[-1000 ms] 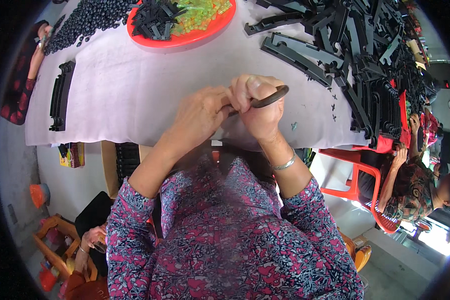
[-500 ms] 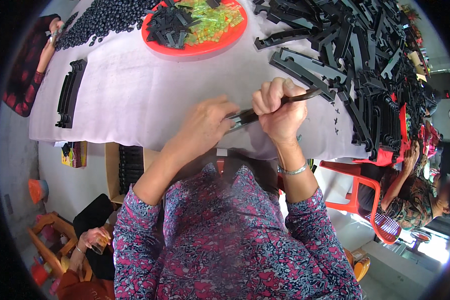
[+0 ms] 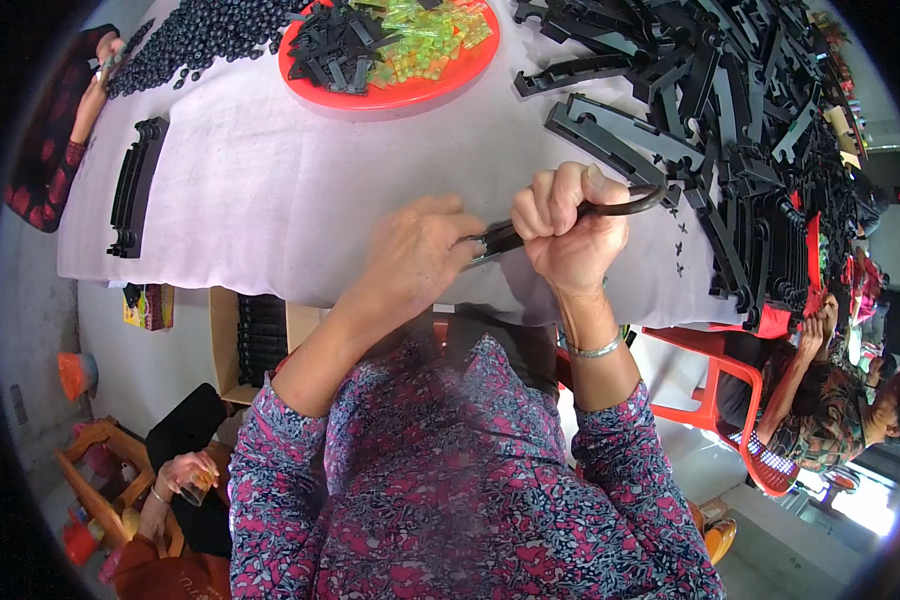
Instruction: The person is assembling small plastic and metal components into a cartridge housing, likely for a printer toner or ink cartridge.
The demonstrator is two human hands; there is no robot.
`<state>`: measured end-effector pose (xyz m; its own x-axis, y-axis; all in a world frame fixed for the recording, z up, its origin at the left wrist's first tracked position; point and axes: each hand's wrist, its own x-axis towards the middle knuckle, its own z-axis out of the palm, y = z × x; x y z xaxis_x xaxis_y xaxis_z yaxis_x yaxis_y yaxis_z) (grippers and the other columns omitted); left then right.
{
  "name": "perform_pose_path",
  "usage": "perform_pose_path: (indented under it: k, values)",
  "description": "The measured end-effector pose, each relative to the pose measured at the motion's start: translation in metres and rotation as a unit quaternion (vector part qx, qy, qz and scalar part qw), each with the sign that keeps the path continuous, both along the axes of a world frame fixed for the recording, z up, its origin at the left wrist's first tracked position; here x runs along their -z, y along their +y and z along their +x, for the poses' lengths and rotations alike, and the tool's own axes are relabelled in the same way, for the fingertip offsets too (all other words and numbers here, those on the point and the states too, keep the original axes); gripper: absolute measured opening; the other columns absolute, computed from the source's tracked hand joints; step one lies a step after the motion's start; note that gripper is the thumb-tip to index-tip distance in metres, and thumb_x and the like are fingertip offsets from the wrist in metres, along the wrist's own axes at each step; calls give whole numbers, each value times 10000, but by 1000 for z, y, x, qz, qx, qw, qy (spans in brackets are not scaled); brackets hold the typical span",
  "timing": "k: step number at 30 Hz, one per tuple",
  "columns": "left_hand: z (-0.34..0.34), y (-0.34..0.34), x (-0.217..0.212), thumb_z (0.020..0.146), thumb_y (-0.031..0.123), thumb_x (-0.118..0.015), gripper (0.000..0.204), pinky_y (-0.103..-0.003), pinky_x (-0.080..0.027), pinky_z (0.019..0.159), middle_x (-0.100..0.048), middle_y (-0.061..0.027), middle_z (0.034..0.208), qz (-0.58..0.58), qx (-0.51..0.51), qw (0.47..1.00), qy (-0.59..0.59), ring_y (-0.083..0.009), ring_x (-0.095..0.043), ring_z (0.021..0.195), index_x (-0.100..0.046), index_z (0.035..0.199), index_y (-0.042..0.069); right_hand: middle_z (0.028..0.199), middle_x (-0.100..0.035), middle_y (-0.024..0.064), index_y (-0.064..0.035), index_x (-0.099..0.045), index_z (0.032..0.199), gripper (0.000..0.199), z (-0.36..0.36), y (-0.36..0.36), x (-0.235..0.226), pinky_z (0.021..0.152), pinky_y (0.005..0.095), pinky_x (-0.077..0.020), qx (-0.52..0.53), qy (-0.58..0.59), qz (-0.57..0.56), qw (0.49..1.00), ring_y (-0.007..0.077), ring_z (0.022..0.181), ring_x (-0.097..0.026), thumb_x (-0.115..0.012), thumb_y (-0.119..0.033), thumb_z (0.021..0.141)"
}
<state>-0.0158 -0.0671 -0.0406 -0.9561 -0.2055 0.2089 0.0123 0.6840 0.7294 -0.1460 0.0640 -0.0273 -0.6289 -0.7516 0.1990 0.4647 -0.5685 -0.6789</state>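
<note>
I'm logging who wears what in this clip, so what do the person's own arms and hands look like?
Both hands, left hand and right hand, are bare, with no gloves. The forearms are uncovered; sleeves of a pink, dark blue and white floral top are pushed up near the elbows. A silver bangle circles the right wrist.

Small yellow-green printed box (image 3: 148,306) under table's left edge; cardboard carton (image 3: 253,335) just beside it.

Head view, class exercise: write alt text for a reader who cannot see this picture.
A person's right hand and left hand grip a long curved black plastic strip over a white-covered table. A pile of black strips lies to the right, a red tray of small parts beyond.
</note>
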Motion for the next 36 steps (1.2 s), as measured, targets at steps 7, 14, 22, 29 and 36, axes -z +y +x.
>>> perform_pose_path:
  k: [7,14,22,29,36]
  values:
    - [-3,1,-1,834,160,-718,194,-449,-451,723,-548,-136,807,-5,-9,1000,-17,-343,-582,816,-706,964,17,544,-341,16,-61,-397,599,473,-1,-1,0,469,303,-208,-8,-11,1,1000,110,492,-240,-458,-273,1017]
    - [-6,-1,1,817,128,-720,168,-450,-455,697,-540,-134,800,19,8,1000,4,-338,-580,795,-696,939,14,527,-327,9,-70,-385,572,441,4,-3,9,464,302,-192,-4,6,13,1000,115,480,-222,-477,-285,945]
    - [-4,4,1,813,122,-729,159,-446,-464,711,-544,-128,811,2,-10,1000,-1,-331,-588,814,-676,925,22,516,-322,6,-77,-388,578,461,-11,5,-2,463,311,-178,-37,-55,24,997,116,473,-201,-443,-363,936]
    - [-6,1,2,807,128,-735,174,-444,-463,710,-536,-121,808,-17,2,1000,23,-332,-578,804,-674,939,33,508,-323,15,-66,-398,575,420,-5,0,-5,467,314,-190,-30,-46,10,998,118,468,-205,-434,-290,928]
    - [-6,1,4,803,120,-732,170,-439,-462,703,-534,-119,804,-8,-1,1000,24,-330,-576,800,-671,932,28,528,-323,1,-78,-399,604,479,-8,1,-1,467,306,-163,-45,12,28,999,108,489,-188,-427,-372,981]
